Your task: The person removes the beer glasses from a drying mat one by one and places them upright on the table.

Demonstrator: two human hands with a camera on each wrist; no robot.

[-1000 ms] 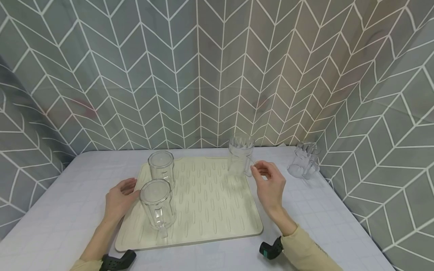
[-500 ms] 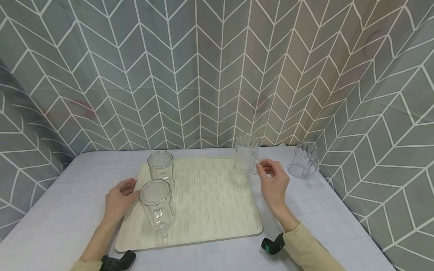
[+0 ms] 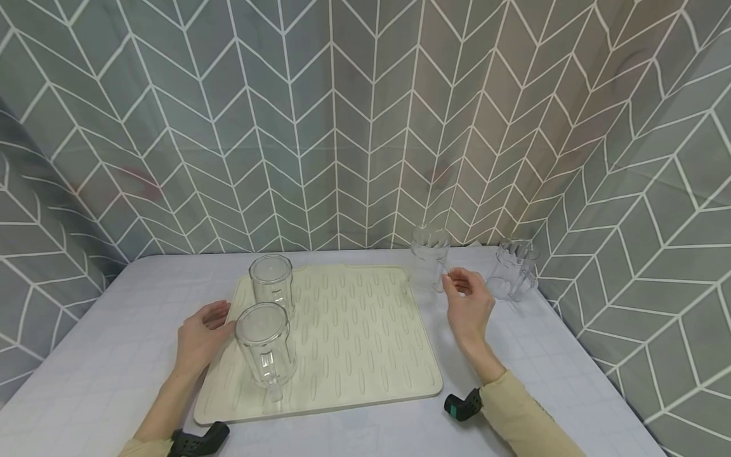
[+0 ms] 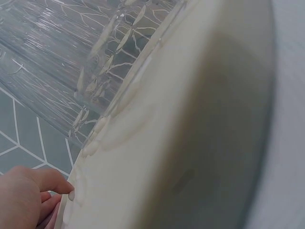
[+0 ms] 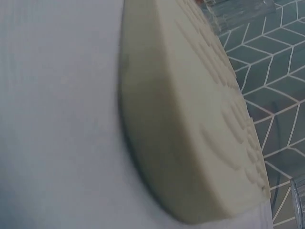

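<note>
My right hand (image 3: 469,304) pinches the handle of a clear mug (image 3: 429,254) just off the mat's far right corner. Whether that mug's base touches the table cannot be told. My left hand (image 3: 202,336) lies at the left edge of a cream ribbed mat (image 3: 360,343), its fingers loosely bent. In the left wrist view, a fingertip of the left hand (image 4: 35,195) touches the mat's edge. Two clear mugs stand on the mat's left part: a near mug (image 3: 264,339) and a far mug (image 3: 271,279). The right wrist view shows mainly the mat's side (image 5: 152,114).
Another clear mug (image 3: 511,270) stands at the table's far right, beyond my right hand. A white cloth (image 3: 514,355) covers the table. Behind and at the sides hangs a grey curtain (image 3: 354,127) with white lines. Each wrist carries a black device (image 3: 464,405).
My right hand has carried the mug rightward, from over the mat's far right corner to beyond its edge. My left hand and the two mugs on the mat stay put.
</note>
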